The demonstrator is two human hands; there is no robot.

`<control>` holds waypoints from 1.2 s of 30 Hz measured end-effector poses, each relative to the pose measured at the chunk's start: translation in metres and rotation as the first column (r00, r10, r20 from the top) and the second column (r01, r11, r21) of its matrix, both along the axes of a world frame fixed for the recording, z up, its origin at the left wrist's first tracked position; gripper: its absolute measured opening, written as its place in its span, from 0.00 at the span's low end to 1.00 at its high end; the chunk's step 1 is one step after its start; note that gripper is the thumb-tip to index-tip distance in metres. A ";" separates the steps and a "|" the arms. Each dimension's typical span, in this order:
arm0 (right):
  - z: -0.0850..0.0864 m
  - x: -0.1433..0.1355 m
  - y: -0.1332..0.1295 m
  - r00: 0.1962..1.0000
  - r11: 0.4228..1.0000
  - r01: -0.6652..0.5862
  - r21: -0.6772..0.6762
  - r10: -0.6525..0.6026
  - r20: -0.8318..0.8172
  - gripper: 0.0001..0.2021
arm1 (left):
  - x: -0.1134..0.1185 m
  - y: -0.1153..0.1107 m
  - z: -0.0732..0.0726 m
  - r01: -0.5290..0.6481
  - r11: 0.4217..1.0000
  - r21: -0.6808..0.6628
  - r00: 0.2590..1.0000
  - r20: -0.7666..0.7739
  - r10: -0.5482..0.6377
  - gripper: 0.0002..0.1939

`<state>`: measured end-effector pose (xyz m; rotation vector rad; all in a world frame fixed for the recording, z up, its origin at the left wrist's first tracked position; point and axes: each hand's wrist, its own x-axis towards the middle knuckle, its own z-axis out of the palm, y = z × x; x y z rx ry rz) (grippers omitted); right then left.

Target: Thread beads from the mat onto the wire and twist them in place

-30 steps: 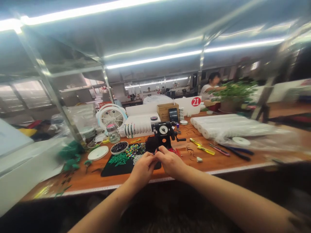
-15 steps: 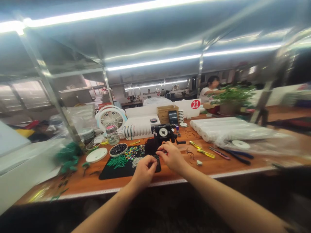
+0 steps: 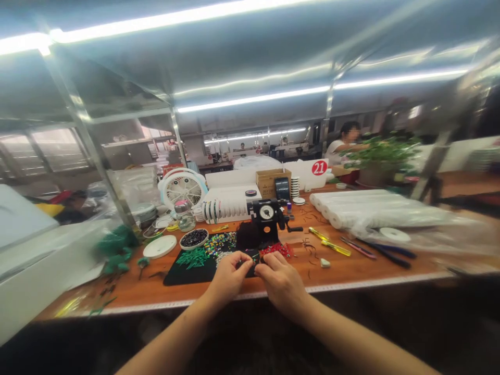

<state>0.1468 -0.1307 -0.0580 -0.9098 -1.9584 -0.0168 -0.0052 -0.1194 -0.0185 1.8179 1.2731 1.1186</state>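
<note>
My left hand (image 3: 231, 273) pinches something thin and small above the front edge of the black mat (image 3: 183, 275); a bit of green shows at the fingertips. My right hand (image 3: 282, 278) is close beside it, thumb and fingers pressed together on something too small to make out. Just beyond the right hand lies a pile of small red pieces (image 3: 282, 250). Green tube-like pieces (image 3: 192, 258), multicoloured beads (image 3: 221, 242) and small silvery pieces, partly hidden by my left hand, lie on the mat. Behind them stands a black hand-cranked winder (image 3: 267, 213) with a round dial.
Left of the mat are a dish of black beads (image 3: 194, 238), a white disc (image 3: 160, 247) and a fan (image 3: 183, 190). To the right lie yellow-handled screwdrivers (image 3: 335, 247), pliers (image 3: 390, 252) and plastic-wrapped white rolls (image 3: 363, 205). A person (image 3: 344, 146) sits farther back.
My right hand has drawn back and down from in front of the winder, uncovering the red pieces. My left hand stays near the mat's front edge. The view has shifted slightly.
</note>
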 end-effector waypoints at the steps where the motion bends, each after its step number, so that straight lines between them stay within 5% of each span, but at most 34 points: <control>1: 0.004 0.002 0.002 0.998 0.997 -0.028 0.067 0.024 0.065 0.12 | -0.002 -0.001 0.001 0.022 0.993 0.119 0.994 -0.104 -0.010 0.06; 3: 0.013 0.004 0.010 0.990 0.994 -0.089 0.068 0.081 0.112 0.12 | -0.004 -0.003 0.000 0.101 0.947 0.306 0.958 -0.288 -0.009 0.08; 8: 0.036 -0.001 0.047 0.997 0.953 -0.072 -0.293 0.071 -0.015 0.08 | -0.005 0.000 -0.008 0.239 0.784 0.574 0.789 -0.585 0.188 0.12; 10: 0.040 -0.002 0.058 0.995 0.928 -0.098 -0.358 0.090 -0.038 0.07 | -0.003 0.003 -0.009 0.302 0.742 0.598 0.773 -0.610 0.177 0.12; 12: 0.041 0.000 0.059 0.995 0.924 -0.102 -0.368 0.093 -0.042 0.07 | -0.002 0.005 -0.008 0.284 0.791 0.542 0.848 -0.526 0.056 0.10; 15: 0.036 0.003 0.046 0.990 0.954 -0.028 -0.298 -0.014 -0.138 0.04 | 0.000 0.006 -0.005 0.079 0.984 0.157 0.997 -0.019 -0.077 0.05; 18: 0.026 0.002 0.027 0.955 0.947 0.049 -0.319 -0.138 -0.263 0.09 | 0.001 0.007 -0.005 0.050 0.973 -0.227 0.938 0.345 0.032 0.08; 22: 0.009 -0.008 0.013 0.931 0.808 -0.195 -0.555 -0.025 -0.364 0.07 | 0.003 0.008 -0.008 0.076 0.961 -0.266 0.913 0.406 0.040 0.11; 23: 0.006 -0.009 0.012 0.924 0.805 -0.235 -0.544 0.012 -0.381 0.06 | 0.003 0.008 -0.008 0.080 0.961 -0.266 0.914 0.404 0.036 0.10; 25: 0.002 -0.010 0.009 0.942 0.890 -0.183 -0.418 0.038 -0.333 0.08 | 0.002 0.007 -0.006 0.081 0.960 -0.269 0.921 0.387 0.031 0.10; 27: 0.002 -0.006 0.007 0.983 0.980 -0.058 -0.189 0.023 -0.181 0.10 | -0.001 0.005 -0.002 0.067 0.977 -0.202 0.951 0.308 -0.001 0.08; 30: 0.012 0.000 0.010 0.996 0.997 -0.067 0.045 0.065 0.054 0.12 | -0.005 0.001 0.002 0.093 0.987 0.131 0.995 -0.033 -0.089 0.05; 32: 0.022 0.001 0.019 0.989 0.994 -0.109 -0.001 0.108 0.098 0.12 | -0.006 -0.001 0.002 0.157 0.932 0.326 0.960 -0.271 -0.067 0.08; 36: 0.042 -0.003 0.045 0.994 0.946 -0.108 -0.307 0.103 -0.032 0.08 | -0.007 0.000 -0.003 0.201 0.829 0.522 0.820 -0.552 0.148 0.12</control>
